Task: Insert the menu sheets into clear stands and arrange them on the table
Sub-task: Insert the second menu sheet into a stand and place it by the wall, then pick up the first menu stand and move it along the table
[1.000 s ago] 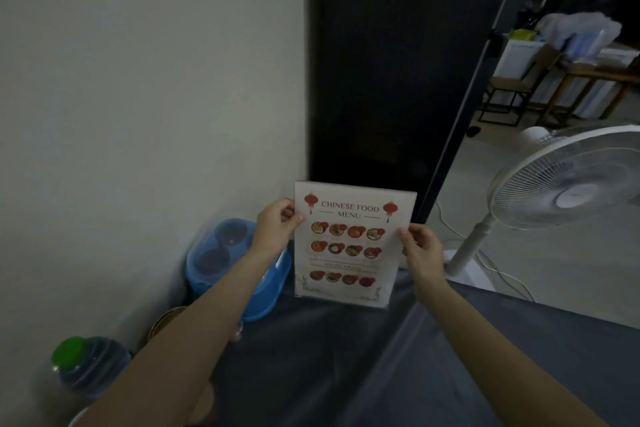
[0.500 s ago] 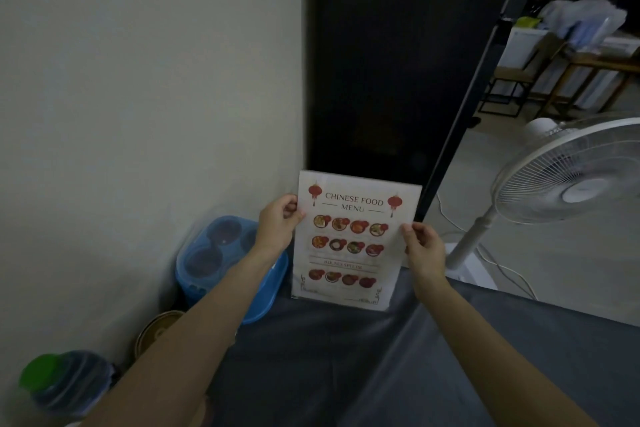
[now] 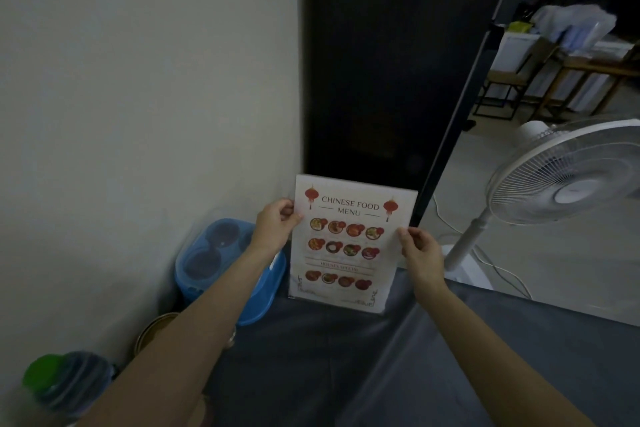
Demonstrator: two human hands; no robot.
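A white sheet printed "Chinese Food Menu" point(image 3: 349, 243), with red lanterns and rows of dish pictures, sits inside a clear stand whose base edge point(image 3: 337, 304) rests at the far edge of the grey-covered table point(image 3: 346, 374). It stands upright, facing me. My left hand point(image 3: 277, 224) pinches its upper left edge. My right hand point(image 3: 420, 248) grips its right edge at mid height. Both forearms reach in from the bottom of the view.
A blue plastic bucket point(image 3: 214, 263) sits left of the menu against the pale wall. A bottle with a green cap point(image 3: 59, 381) and a round tin point(image 3: 156, 329) lie lower left. A white pedestal fan point(image 3: 561, 177) stands right. A dark panel point(image 3: 374, 62) rises behind.
The menu in its stand has stayed between both hands at the table's far edge, shifting only slightly. My view has tilted a little; the grips are the same.
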